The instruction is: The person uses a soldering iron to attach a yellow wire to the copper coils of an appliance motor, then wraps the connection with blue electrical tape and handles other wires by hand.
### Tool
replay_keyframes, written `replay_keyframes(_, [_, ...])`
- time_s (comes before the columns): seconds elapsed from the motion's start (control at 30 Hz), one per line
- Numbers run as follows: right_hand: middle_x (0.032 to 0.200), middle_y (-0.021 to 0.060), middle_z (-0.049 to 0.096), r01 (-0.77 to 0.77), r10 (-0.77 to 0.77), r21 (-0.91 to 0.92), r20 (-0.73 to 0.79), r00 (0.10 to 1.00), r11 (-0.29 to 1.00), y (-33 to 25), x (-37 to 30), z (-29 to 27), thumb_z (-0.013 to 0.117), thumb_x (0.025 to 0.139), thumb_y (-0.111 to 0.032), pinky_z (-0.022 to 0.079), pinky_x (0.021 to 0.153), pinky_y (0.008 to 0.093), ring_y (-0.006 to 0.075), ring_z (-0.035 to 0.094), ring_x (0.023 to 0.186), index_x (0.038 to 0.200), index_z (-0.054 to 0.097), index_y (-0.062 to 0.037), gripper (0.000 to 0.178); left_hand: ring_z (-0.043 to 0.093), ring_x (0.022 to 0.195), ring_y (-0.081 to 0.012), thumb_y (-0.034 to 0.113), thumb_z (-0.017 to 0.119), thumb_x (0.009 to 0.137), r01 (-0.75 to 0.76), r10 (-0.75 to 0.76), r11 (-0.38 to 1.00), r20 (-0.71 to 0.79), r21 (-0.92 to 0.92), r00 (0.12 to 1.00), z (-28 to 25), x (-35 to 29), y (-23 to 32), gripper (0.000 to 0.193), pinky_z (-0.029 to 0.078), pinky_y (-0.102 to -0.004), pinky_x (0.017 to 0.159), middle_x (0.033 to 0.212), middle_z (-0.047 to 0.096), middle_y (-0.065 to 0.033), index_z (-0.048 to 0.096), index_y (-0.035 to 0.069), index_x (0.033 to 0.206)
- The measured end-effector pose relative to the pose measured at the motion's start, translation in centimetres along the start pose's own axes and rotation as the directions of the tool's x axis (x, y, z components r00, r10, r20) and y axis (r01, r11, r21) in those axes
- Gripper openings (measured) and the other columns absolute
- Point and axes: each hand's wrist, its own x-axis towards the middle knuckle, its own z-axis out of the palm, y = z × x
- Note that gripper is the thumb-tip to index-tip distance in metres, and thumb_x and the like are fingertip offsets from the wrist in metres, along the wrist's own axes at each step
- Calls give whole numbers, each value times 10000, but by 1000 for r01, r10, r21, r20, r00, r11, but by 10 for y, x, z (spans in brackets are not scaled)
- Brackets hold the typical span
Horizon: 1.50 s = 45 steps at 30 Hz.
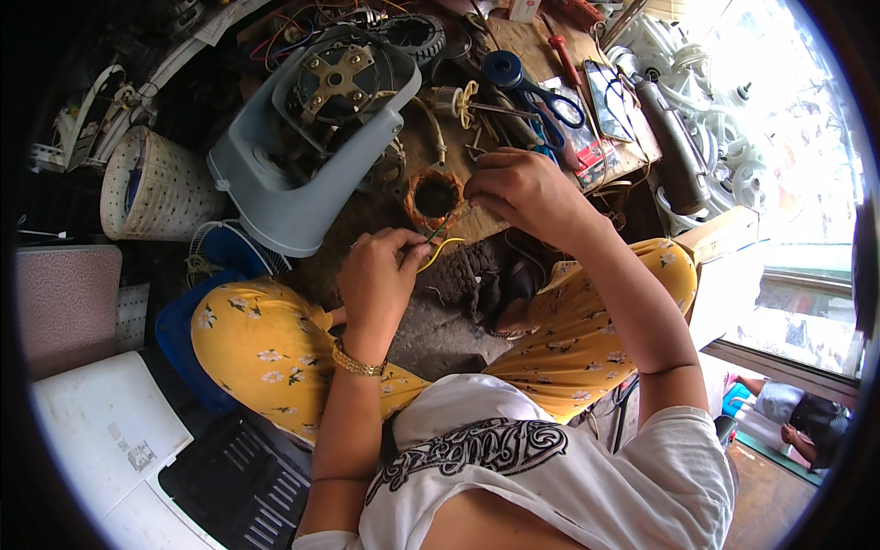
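A ring-shaped motor winding of copper wire [413,203] lies at the near edge of the wooden bench, in front of me. My left hand [374,280] is just below it, thumb and forefinger pinched on a thin green wire [439,230]. A yellow wire [446,246] curves out beside those fingertips. To the right of the winding, my right hand [522,194] is closed, its fingertips pressed together at the ring's side. Whatever they pinch is too small to make out.
A grey fan housing [293,206] with a motor stands at left on the bench [417,137]. Blue-handled scissors [556,108], a red screwdriver [564,57] and a dark metal cylinder [674,151] lie right. A perforated whitish basket [151,183] stands far left. Another person [811,426] sits at lower right.
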Motion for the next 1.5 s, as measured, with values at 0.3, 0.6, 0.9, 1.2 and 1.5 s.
replay_keyframes(0.3, [898,130,668,-1,1,14,-1,1000,1000,1,2,1,736,870,-143,546,794,457,360,672,872,965,728,-39,142,666,891,-297,227,775,886,-40,40,999,-26,26,999,2,1,-2,110,546,-432,729,920,753,-44,783,124,924])
replay_keyframes(0.6, [897,141,656,16,-18,64,41,999,998,4,4,6,726,885,-128,530,794,473,375,665,882,966,706,-27,130,658,901,-291,208,784,868,-75,84,994,-100,82,991,3,3,-3,89,549,-425,720,913,721,-15,771,129,904])
replay_keyframes(0.9, [893,146,665,2,-12,122,82,997,992,6,7,14,728,887,-127,526,800,473,374,666,890,965,701,-13,140,640,878,-310,166,813,832,-156,170,984,-184,87,968,5,3,-1,117,523,-431,741,884,702,-47,757,95,907])
replay_keyframes(1.2, [896,172,680,-83,69,109,132,989,991,5,5,26,733,883,-132,529,816,481,392,665,910,965,708,-13,146,652,898,-324,170,806,835,-120,135,988,-169,95,976,9,2,-1,126,538,-442,726,897,701,-38,703,102,860])
replay_keyframes(1.5, [868,140,710,-77,77,40,-9,997,996,2,0,38,733,866,-180,550,782,476,374,692,881,930,709,-55,142,639,907,-343,167,774,865,-122,134,990,-229,66,964,18,5,-3,106,526,-461,734,893,700,-47,695,97,857])
